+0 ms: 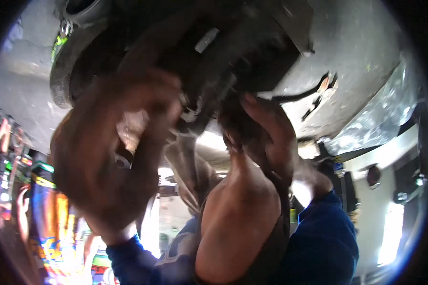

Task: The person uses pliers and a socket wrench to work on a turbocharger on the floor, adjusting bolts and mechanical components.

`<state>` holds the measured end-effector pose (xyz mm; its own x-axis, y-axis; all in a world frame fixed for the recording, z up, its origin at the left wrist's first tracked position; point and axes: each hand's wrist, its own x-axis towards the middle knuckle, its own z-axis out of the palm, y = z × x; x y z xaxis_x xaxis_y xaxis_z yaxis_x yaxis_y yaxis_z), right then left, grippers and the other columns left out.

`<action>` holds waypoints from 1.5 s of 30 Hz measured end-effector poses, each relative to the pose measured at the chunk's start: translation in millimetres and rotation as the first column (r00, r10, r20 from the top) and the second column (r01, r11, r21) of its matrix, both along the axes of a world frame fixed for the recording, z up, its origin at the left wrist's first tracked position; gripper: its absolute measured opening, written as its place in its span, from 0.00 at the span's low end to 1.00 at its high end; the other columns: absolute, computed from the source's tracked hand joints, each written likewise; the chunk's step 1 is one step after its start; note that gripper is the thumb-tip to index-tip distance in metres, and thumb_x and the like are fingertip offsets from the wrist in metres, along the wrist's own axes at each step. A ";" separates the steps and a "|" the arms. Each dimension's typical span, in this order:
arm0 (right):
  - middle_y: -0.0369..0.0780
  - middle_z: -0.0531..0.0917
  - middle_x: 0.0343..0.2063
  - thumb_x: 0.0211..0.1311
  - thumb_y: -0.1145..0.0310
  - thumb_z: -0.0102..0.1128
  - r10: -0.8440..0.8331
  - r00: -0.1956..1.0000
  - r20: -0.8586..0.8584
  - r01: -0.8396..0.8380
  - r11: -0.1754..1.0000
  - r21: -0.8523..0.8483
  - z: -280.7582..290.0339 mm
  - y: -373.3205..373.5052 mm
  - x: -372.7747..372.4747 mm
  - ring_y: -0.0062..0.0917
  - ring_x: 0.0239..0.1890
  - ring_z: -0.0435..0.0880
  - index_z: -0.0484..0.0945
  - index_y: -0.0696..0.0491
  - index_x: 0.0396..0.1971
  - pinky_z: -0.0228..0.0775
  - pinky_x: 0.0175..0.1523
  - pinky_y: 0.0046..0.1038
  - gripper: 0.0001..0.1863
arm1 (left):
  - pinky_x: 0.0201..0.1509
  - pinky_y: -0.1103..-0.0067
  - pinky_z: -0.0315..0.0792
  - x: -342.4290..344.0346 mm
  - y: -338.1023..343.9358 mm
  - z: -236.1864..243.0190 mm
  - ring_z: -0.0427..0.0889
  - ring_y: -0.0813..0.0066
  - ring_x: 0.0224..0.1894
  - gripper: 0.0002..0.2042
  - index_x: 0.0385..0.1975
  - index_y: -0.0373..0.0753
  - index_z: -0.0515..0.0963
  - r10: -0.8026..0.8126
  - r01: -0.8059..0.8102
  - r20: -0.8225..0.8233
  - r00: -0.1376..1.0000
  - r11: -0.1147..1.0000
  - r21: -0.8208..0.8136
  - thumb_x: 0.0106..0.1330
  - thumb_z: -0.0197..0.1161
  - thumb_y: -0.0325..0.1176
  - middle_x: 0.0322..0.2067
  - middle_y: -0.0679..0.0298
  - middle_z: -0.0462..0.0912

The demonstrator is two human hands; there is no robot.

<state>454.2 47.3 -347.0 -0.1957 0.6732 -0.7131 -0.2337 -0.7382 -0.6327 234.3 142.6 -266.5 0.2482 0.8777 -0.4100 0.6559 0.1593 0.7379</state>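
A bulky dark machine part [266, 61] fills the top middle, with a rounded rim [62, 80] on its left side. My left hand [104, 156] is curled at its lower left, fingertips pinched beside a small light metal piece [190, 114]. Motion blurs that hand, and what lies between its fingers cannot be made out. Close by on the right, my right hand [271, 133] bends its fingers and thumb at the underside of the dark part. Its grip is in shadow, so the held thing is unclear. Both forearms wear blue sleeves.
A grey, scuffed surface [366, 52] surrounds the dark part. On it, a short dark cable with a pale end [324, 85] lies to the right, near clear plastic sheeting [385, 114]. A tubular opening [81, 9] sits at the top left. Brightly coloured items [57, 213] stand lower left.
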 end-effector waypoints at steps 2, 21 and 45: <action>0.40 0.87 0.35 0.75 0.65 0.60 -0.065 0.948 -0.312 0.025 0.991 -0.132 -6.3 -4.0 -3.8 0.18 0.31 0.84 0.84 0.59 0.49 0.75 0.33 0.23 0.14 | 0.49 0.77 0.80 9.0 2.2 2.3 0.87 0.75 0.43 0.09 0.46 0.34 0.83 0.072 -0.076 -0.040 0.997 0.991 -0.112 0.68 0.69 0.22 0.43 0.59 0.89; 0.39 0.90 0.26 0.63 0.63 0.72 -0.445 0.814 -0.372 0.506 0.858 0.082 -26.3 -31.9 -69.2 0.18 0.28 0.87 0.91 0.54 0.37 0.80 0.37 0.24 0.11 | 0.61 0.80 0.77 -9.5 -4.5 -4.4 0.84 0.76 0.53 0.13 0.53 0.30 0.80 0.134 -0.071 0.137 0.981 0.916 -0.394 0.70 0.65 0.20 0.48 0.59 0.85; 0.40 0.90 0.39 0.67 0.72 0.70 -0.497 0.786 -0.368 0.534 0.846 -0.001 -12.9 -24.4 -76.7 0.17 0.41 0.86 0.87 0.62 0.45 0.79 0.49 0.19 0.11 | 0.39 0.89 0.71 1.0 10.0 3.9 0.79 0.87 0.39 0.12 0.52 0.32 0.80 -0.008 0.039 0.087 0.996 0.930 -0.365 0.70 0.64 0.20 0.41 0.69 0.83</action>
<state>377.5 23.0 -359.8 -0.0166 0.8062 -0.5915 -0.7751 -0.3841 -0.5017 235.4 152.6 -262.6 0.3134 0.6643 -0.6786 0.6019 0.4138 0.6830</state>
